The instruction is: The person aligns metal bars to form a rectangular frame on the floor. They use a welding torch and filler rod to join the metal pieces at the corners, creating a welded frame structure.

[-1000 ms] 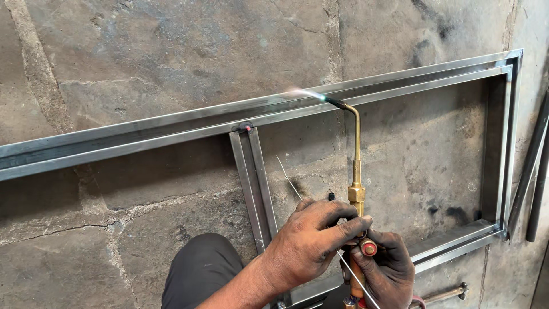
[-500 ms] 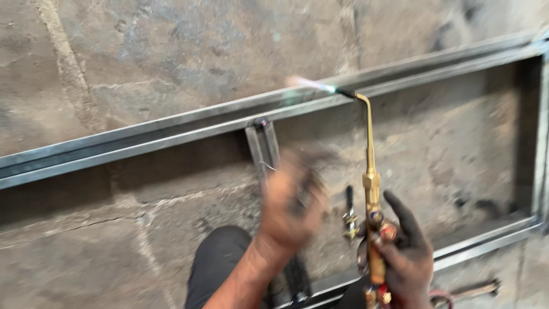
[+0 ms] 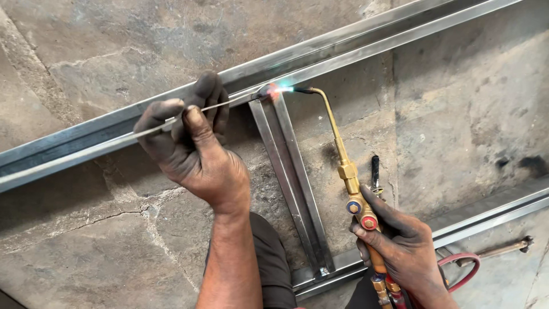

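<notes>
My left hand [image 3: 191, 149] pinches a thin metal filler rod [image 3: 223, 103] between thumb and fingers; the rod's tip reaches the joint where a short cross bar [image 3: 291, 171] meets the long upper rail of a steel frame [image 3: 354, 48]. My right hand [image 3: 400, 240] grips the handle of a brass gas torch [image 3: 343, 166]. Its curved tip points left at that same joint, where a small blue and orange flame [image 3: 280, 88] burns.
The frame lies on a cracked stone floor [image 3: 103, 240]. Its lower rail [image 3: 497, 214] runs behind my right hand. A red hose [image 3: 463, 272] loops near the torch's base, a small dark tool [image 3: 375, 171] lies beside the torch, and a metal rod tool [image 3: 506, 247] lies lower right.
My left hand left the torch handle, swung up and left, and now holds the filler rod at the joint. The torch flame moved from the upper rail to the cross bar joint.
</notes>
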